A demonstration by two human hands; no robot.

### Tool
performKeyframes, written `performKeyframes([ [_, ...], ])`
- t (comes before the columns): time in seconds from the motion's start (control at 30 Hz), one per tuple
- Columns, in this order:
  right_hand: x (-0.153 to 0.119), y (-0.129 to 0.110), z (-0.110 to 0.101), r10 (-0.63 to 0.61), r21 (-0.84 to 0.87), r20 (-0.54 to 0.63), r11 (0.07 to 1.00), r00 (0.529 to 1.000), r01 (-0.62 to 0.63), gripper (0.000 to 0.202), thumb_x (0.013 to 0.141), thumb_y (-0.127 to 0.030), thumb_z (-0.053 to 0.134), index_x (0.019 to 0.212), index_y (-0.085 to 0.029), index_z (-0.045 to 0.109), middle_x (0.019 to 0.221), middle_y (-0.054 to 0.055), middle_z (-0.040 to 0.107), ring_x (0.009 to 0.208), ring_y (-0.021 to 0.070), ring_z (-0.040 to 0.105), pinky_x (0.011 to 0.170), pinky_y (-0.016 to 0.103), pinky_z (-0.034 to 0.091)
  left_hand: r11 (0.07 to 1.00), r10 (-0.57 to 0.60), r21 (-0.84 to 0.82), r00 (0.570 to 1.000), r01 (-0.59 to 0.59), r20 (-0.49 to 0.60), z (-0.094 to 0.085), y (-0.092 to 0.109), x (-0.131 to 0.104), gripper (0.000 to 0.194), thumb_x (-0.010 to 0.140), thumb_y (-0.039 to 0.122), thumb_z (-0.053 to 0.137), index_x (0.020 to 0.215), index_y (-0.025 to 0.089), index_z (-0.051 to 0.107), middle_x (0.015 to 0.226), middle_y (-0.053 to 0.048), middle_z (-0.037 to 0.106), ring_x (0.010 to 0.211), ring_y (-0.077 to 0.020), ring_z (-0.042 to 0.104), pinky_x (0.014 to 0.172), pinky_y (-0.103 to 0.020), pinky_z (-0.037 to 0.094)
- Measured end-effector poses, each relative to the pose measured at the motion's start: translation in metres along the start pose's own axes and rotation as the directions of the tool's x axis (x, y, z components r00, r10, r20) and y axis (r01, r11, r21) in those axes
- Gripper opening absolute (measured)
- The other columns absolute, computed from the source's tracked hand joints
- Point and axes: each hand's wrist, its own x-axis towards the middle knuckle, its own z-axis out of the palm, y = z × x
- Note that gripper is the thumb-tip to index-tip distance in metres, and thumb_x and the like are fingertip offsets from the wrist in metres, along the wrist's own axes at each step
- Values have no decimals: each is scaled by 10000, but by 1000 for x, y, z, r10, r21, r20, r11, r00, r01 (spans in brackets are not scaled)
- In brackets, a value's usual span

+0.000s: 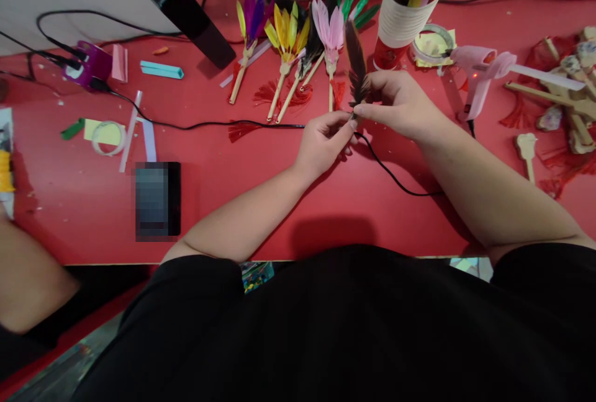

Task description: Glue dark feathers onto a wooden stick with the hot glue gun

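A dark brown feather stands upright between my hands, over the middle of the red table. My left hand pinches its lower end with thumb and fingers. Just above and to the right, my right hand is closed on the feather near its base, fingertips close to those of the left. Beyond the hands lie finished-looking feather fans on wooden handles: a pink one, a yellow one and a purple one. Dark and green feathers show behind the pink fan.
A pink glue gun rests at the right, near a pile of wooden handles with red tassels. Paper cups stand at the back. A black cable crosses the table. At left are a phone-like device and another person's arm.
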Motion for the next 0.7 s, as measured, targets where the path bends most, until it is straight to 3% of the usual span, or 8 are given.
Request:
performKeyframes([
  [0.17,2,4,3,-41,-11,-3,999,999,41,308,911,-438,1015,971,-284,755,962,47,758,939,271,725,961,502,719,999,30,12,1000,-30,-4,1,1,1,505,1082,699,909,1063,198,854,802,-19,830,540,-103,696,494,-216,532],
  [0.37,-1,2,5,37,9,-41,999,998,-37,362,859,-438,1061,940,-331,725,943,60,754,1070,361,782,974,556,765,999,39,21,999,-38,-21,2,3,1,508,1064,698,925,970,205,849,764,-18,816,520,-100,659,489,-225,503],
  [0.53,-2,0,6,44,38,-41,998,998,-42,331,865,-391,1054,965,-332,744,968,54,783,1112,365,810,1016,577,772,999,33,33,999,-32,-35,1,3,0,459,1085,656,919,1029,201,883,753,-11,810,506,-100,649,485,-230,481],
  [0.7,-1,4,7,6,60,-53,998,999,-3,265,877,-386,1024,958,-312,783,959,32,794,960,308,804,999,572,778,998,38,53,998,-36,-42,1,2,1,394,1105,587,911,1071,195,912,755,-10,815,518,-97,655,496,-220,485],
])
